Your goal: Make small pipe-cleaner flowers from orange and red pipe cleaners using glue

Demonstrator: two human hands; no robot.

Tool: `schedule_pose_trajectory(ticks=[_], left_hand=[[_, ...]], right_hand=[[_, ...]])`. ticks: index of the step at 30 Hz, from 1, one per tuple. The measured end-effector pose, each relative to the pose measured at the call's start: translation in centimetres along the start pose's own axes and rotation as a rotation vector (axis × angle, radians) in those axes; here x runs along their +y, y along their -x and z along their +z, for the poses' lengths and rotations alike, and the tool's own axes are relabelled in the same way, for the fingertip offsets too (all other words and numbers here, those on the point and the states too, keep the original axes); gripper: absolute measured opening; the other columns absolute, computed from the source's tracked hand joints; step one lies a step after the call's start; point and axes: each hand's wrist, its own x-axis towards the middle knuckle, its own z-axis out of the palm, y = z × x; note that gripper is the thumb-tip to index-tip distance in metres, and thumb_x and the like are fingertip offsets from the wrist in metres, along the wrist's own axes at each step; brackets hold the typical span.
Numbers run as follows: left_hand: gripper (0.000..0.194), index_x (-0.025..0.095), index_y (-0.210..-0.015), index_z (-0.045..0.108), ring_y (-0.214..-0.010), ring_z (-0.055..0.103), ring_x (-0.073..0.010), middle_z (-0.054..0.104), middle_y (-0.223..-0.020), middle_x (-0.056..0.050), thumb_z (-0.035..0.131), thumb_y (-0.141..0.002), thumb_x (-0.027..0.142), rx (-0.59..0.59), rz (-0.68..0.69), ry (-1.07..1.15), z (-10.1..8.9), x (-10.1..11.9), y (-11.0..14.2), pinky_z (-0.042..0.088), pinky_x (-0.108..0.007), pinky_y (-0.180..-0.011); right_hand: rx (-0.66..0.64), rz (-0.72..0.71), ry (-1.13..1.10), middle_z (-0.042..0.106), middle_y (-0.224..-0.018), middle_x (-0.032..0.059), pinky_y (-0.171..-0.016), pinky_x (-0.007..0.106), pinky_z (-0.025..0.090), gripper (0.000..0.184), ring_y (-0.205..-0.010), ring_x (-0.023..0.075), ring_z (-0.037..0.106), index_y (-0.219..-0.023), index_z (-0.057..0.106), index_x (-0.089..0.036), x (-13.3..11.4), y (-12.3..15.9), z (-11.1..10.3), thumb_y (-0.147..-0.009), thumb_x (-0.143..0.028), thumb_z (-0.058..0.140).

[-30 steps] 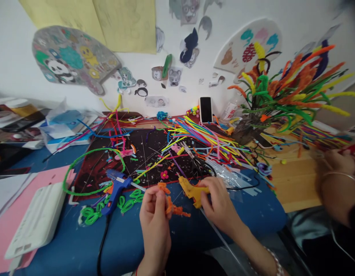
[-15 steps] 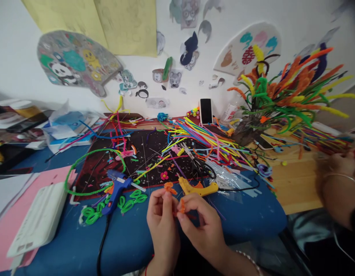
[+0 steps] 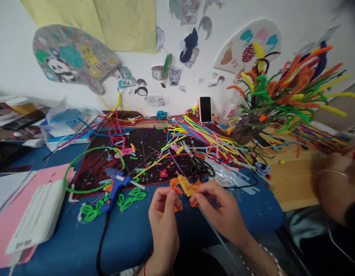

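My left hand (image 3: 166, 214) is closed, with thumb and fingers pinching a small curled orange pipe cleaner piece (image 3: 175, 184). Between the thumb and forefinger of my right hand (image 3: 220, 209) is another orange pipe cleaner piece (image 3: 194, 202), partly covered by the fingers. Just beyond them lies a yellow glue gun (image 3: 185, 185), its handle hidden behind my right hand. A thin pale streak (image 3: 216, 228) runs down and right from below that hand; what it is I cannot tell. Left of my hands, a blue glue gun (image 3: 116, 188) rests by green pipe cleaner loops (image 3: 133, 198).
Scissors (image 3: 194, 159) and a pile of colourful pipe cleaners (image 3: 206, 136) lie on the dark mat (image 3: 143, 145). A green ring (image 3: 68, 168) and a white power strip (image 3: 36, 218) are to the left. Another person's arm (image 3: 332, 188) shows at the right edge.
My hands have drawn apart, the right one shifting right and up in front of the yellow glue gun's handle. Each still pinches orange pipe cleaner. The view has shifted slightly.
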Motion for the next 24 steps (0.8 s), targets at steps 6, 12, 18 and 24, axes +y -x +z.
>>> schedule_pose_trajectory(ticks=[6,12,18,24], left_hand=[[0.022,0.018,-0.075,0.057,-0.051,0.044,-0.0082,0.05,-0.054,0.006,0.069,-0.082,0.035,0.02,0.018,0.012,-0.1,0.0,0.2,0.039,-0.02,-0.052],[0.022,0.018,-0.075,0.057,-0.052,0.044,-0.0082,0.05,-0.054,0.006,0.069,-0.082,0.035,0.021,0.03,0.014,-0.2,-0.1,0.3,0.039,-0.02,-0.053],[0.023,0.018,-0.075,0.056,-0.051,0.043,-0.0083,0.049,-0.054,0.007,0.069,-0.081,0.036,0.024,0.026,0.002,-0.1,-0.1,0.3,0.039,-0.02,-0.052],[0.021,0.018,-0.076,0.056,-0.052,0.043,-0.0084,0.049,-0.055,0.007,0.068,-0.082,0.035,0.028,0.027,-0.011,-0.2,-0.2,0.2,0.039,-0.019,-0.052]], right_hand=[[-0.015,0.019,-0.008,0.069,-0.077,-0.0032,-0.064,0.019,0.053,0.008,-0.068,0.0099,0.067,-0.09,0.06,-0.023,-0.1,-0.3,0.6,-0.089,-0.017,0.056],[-0.003,-0.009,0.031,0.069,-0.076,-0.0034,-0.062,0.019,0.052,0.008,-0.066,0.0097,0.067,-0.089,0.062,-0.023,0.0,-0.5,1.0,-0.087,-0.017,0.057],[0.011,-0.013,0.067,0.07,-0.076,-0.0019,-0.064,0.022,0.053,0.007,-0.067,0.0118,0.067,-0.087,0.063,-0.022,-0.2,-0.7,1.1,-0.087,-0.019,0.057],[-0.002,-0.026,0.09,0.07,-0.077,-0.0007,-0.063,0.024,0.054,0.007,-0.065,0.0128,0.066,-0.087,0.064,-0.022,-0.2,-0.8,1.2,-0.087,-0.02,0.057]])
